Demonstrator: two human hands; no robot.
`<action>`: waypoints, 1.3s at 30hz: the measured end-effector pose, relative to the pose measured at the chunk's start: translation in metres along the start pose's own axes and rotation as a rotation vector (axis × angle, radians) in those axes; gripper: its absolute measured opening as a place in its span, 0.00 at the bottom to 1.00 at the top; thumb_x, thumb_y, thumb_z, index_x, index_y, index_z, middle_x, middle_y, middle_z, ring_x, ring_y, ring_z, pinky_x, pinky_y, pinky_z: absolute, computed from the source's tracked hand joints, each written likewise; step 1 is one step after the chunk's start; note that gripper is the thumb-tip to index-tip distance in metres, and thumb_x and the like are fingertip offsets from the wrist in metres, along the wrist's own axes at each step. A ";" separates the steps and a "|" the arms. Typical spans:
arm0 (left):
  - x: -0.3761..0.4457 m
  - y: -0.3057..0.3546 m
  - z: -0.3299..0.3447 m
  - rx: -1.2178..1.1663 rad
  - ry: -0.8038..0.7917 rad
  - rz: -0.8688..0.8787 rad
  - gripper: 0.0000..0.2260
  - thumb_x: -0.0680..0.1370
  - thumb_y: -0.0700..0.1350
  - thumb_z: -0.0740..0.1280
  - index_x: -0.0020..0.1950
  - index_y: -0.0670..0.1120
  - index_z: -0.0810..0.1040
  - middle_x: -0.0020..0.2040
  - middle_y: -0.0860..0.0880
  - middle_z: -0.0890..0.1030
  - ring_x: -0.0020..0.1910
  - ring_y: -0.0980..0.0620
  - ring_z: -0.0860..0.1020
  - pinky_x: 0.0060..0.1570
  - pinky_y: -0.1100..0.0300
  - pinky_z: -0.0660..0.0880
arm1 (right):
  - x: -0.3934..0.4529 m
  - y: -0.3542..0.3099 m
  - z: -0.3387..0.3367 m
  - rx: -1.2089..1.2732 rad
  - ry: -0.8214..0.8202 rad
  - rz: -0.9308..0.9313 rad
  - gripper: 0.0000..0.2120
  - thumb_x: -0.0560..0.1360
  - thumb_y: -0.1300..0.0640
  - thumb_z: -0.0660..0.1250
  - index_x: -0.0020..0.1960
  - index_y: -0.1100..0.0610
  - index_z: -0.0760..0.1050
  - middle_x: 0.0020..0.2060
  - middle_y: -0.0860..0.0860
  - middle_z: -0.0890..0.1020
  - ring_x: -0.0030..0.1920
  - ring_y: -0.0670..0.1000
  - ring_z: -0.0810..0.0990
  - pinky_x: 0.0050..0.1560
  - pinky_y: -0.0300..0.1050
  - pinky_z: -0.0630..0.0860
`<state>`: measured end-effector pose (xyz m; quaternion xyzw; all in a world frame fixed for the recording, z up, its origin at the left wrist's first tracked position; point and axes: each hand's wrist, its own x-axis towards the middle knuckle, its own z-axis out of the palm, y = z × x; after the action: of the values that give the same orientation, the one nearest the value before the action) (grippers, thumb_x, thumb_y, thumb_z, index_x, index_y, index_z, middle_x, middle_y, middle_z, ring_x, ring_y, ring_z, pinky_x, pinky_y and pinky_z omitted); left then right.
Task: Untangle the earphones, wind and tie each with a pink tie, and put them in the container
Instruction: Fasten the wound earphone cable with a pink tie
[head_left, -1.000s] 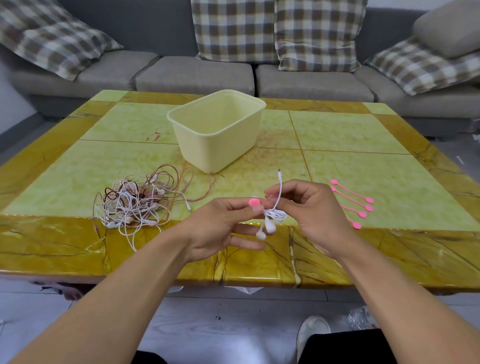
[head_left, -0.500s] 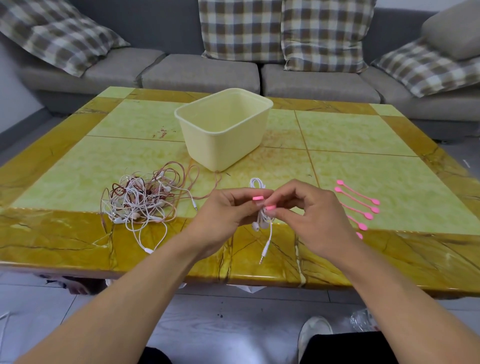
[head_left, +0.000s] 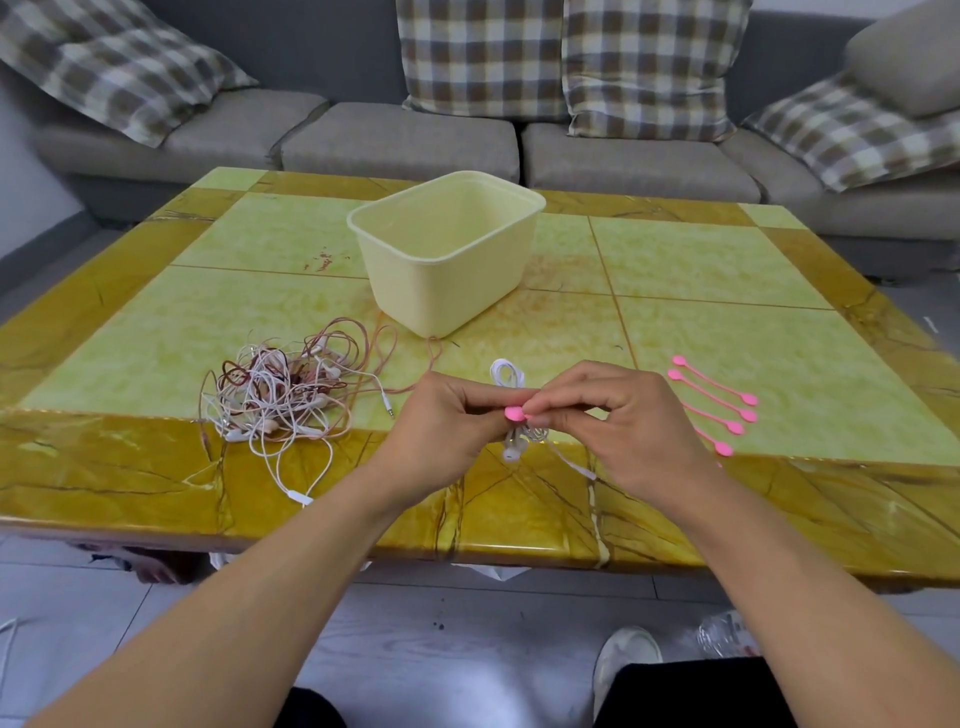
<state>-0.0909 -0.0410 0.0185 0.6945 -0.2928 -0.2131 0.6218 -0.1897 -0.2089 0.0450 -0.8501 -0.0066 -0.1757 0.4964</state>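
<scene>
Table (head_left: 727, 270): white coiled earphones (head_left: 506, 374), pink-tied.

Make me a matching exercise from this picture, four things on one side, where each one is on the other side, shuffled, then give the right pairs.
Things:
1. wound white earphone
2. tangled earphones
3. spare pink ties
4. container

Places:
A. lying in a row on the table, beside the right hand
B. standing at the middle of the table, beyond both hands
C. heaped on the table, beside the left hand
D. held between both hands, a pink tie at its middle

Pairs: 1-D, 2-C, 3-A, 4-B
</scene>
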 end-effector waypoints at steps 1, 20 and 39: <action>0.000 0.000 0.000 -0.003 -0.009 -0.002 0.09 0.78 0.36 0.71 0.57 0.43 0.86 0.51 0.49 0.87 0.54 0.52 0.85 0.58 0.52 0.80 | 0.000 0.001 0.001 0.002 -0.008 0.006 0.06 0.71 0.59 0.77 0.46 0.51 0.88 0.43 0.45 0.85 0.49 0.48 0.84 0.52 0.43 0.80; -0.002 -0.008 0.010 0.112 0.234 -0.010 0.13 0.75 0.34 0.72 0.55 0.47 0.87 0.47 0.53 0.87 0.47 0.55 0.86 0.53 0.48 0.82 | -0.005 0.001 0.021 -0.130 0.136 0.054 0.09 0.70 0.55 0.79 0.50 0.50 0.88 0.42 0.42 0.86 0.42 0.42 0.82 0.43 0.31 0.75; -0.001 0.002 0.020 -0.490 0.130 -0.183 0.11 0.80 0.40 0.68 0.57 0.34 0.83 0.51 0.38 0.86 0.52 0.43 0.85 0.54 0.55 0.82 | -0.002 -0.004 0.017 0.040 0.263 0.259 0.07 0.73 0.58 0.77 0.49 0.48 0.87 0.41 0.41 0.87 0.45 0.38 0.85 0.49 0.34 0.81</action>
<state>-0.1053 -0.0557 0.0173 0.5591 -0.1281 -0.2878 0.7669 -0.1873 -0.1928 0.0400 -0.8034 0.1641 -0.2197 0.5285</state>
